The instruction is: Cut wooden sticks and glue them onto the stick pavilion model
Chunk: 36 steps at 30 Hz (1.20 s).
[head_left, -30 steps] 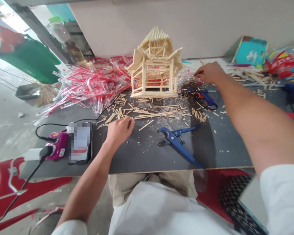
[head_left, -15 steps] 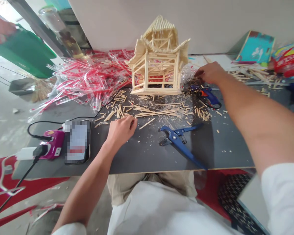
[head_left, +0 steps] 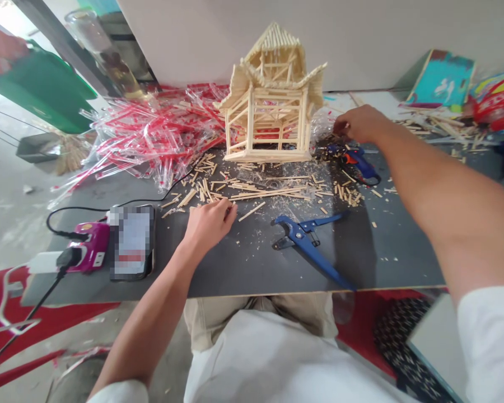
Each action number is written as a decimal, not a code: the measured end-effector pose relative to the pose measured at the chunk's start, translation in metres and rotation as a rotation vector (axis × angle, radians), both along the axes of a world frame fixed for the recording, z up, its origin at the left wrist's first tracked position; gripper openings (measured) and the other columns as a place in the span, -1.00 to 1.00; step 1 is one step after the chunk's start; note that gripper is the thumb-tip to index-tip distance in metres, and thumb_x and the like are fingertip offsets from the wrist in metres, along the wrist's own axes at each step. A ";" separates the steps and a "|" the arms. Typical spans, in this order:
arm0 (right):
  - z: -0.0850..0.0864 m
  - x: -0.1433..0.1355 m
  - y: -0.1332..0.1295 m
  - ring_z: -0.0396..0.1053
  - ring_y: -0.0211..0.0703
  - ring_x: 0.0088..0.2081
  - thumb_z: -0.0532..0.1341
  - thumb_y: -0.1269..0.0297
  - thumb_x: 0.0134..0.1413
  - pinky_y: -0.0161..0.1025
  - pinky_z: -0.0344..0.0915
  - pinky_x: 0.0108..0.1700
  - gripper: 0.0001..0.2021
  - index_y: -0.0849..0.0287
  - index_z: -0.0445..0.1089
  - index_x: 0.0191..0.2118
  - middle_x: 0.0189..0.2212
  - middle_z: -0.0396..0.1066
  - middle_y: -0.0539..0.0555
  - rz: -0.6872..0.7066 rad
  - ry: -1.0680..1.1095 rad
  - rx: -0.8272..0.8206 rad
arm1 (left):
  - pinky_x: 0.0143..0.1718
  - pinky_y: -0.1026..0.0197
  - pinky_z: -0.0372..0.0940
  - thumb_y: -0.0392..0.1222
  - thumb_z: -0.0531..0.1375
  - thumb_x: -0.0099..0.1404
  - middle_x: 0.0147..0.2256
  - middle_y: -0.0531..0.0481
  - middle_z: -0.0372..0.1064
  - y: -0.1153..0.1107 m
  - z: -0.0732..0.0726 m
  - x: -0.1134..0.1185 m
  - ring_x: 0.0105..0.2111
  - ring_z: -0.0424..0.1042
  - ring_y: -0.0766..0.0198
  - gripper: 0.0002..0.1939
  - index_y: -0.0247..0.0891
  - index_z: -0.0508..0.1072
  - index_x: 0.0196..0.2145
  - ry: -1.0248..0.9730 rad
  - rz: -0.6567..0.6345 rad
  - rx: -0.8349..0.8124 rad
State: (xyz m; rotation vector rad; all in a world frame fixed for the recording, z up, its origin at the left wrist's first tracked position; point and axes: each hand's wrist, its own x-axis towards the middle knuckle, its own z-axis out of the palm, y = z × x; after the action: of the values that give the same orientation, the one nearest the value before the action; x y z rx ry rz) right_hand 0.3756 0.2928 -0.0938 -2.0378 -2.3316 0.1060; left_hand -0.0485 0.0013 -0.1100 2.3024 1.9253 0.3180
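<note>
My left hand [head_left: 212, 223] rests on the table with its fingers curled in. A small pale tip shows at the fingertips, too small to name. Beside it lie loose wooden sticks [head_left: 273, 193]. At the right of a wooden stick pavilion model [head_left: 247, 154], my right hand [head_left: 359, 123] reaches down with its fingers bent together at a heap of dark bits and clear plastic. What those fingers hold, if anything, is hidden. Just below that hand lies a blue glue gun [head_left: 361, 164]. Blue-handled cutters [head_left: 308, 246] lie open nearer to me.
Red-and-clear plastic wrappers [head_left: 159, 131] are piled at the back left. A phone [head_left: 133, 240] lies by a purple power adapter [head_left: 90, 246] with cords. More sticks [head_left: 441, 126] and a turquoise board [head_left: 442, 78] are at the back right. The table's front edge [head_left: 235, 295] is near my lap.
My right forearm has shifted slightly to the right, while its hand stays by the heap. My left hand is almost unmoved. The pavilion model and tools keep their places.
</note>
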 end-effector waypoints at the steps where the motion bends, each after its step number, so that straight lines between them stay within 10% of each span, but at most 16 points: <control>1: 0.000 0.000 0.000 0.47 -0.49 -0.06 0.16 0.41 0.18 -0.22 0.08 -0.20 -0.63 0.54 0.44 -0.60 -0.12 0.63 0.31 0.016 -0.021 -0.041 | -0.37 0.20 0.09 -0.01 0.05 0.56 -0.38 -0.02 0.57 0.000 0.000 0.000 -0.38 0.53 0.20 -0.64 -0.19 0.48 -0.32 0.001 -0.004 0.000; 11: -0.003 0.006 0.013 0.44 -0.40 0.03 0.26 0.42 0.11 -0.23 0.10 -0.08 -0.74 0.61 0.57 -0.25 -0.02 0.61 0.27 0.039 -0.088 -0.103 | -0.39 0.21 0.08 0.01 0.07 0.57 -0.36 -0.01 0.58 0.001 -0.003 -0.001 -0.40 0.53 0.22 -0.66 -0.19 0.53 -0.25 -0.004 -0.023 0.000; 19: -0.002 0.003 0.015 0.49 -0.45 -0.04 0.26 0.34 0.07 -0.23 0.12 -0.14 -0.68 0.61 0.48 -0.50 -0.11 0.62 0.35 0.045 -0.104 -0.106 | -0.39 0.19 0.07 0.02 0.08 0.57 -0.35 -0.01 0.60 0.000 -0.002 0.000 -0.39 0.54 0.20 -0.66 -0.18 0.53 -0.24 0.002 -0.006 0.002; 27: 0.066 0.011 0.016 0.13 -0.65 -0.63 0.37 0.22 0.03 -0.40 0.02 -0.48 -0.64 0.48 0.59 -0.16 -0.11 0.65 0.23 -0.036 -0.076 0.097 | -0.38 0.19 0.07 0.03 0.11 0.57 -0.32 0.02 0.62 0.001 0.001 -0.004 -0.35 0.58 0.16 -0.69 -0.15 0.56 -0.21 -0.011 0.102 0.082; 32: 0.113 0.020 -0.047 0.33 -0.60 -0.57 0.45 0.14 -0.12 -0.52 0.08 -0.49 -0.63 0.23 0.66 -0.17 -0.37 0.66 -0.09 0.028 -0.028 0.076 | -0.37 0.19 0.12 0.02 0.11 0.58 -0.21 0.01 0.63 -0.002 0.003 -0.003 -0.33 0.57 0.16 -0.73 -0.13 0.55 -0.10 -0.036 -0.006 0.020; 36: 0.117 0.006 -0.137 0.53 -0.41 -0.41 0.45 -0.08 -0.04 -0.44 0.33 -0.40 -0.57 0.14 0.63 -0.16 -0.35 0.65 -0.03 0.229 0.364 0.062 | -0.36 0.20 0.17 -0.06 0.16 0.56 -0.09 -0.01 0.60 -0.002 0.005 -0.004 -0.28 0.56 0.17 -0.80 -0.11 0.53 0.00 -0.040 -0.030 0.020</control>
State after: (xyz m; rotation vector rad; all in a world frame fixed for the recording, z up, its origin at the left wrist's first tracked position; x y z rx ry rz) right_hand 0.3817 0.1557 0.0233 -1.5597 -2.2872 0.3732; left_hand -0.0522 -0.0005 -0.1045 2.3172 1.8751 0.3785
